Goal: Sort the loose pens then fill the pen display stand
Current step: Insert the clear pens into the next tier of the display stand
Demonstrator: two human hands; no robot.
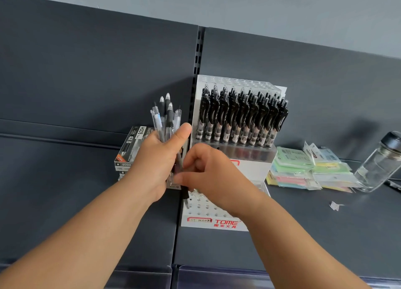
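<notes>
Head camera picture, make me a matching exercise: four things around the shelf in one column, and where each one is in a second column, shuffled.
1. loose pens
2. glass bottle
3. pastel packets
4. pen boxes

A. far right of the shelf
B. gripped in the left hand
C. just left of the display stand
D. between the display stand and the glass bottle

Pairs: 1-B, 2-A, 3-D, 4-C
</notes>
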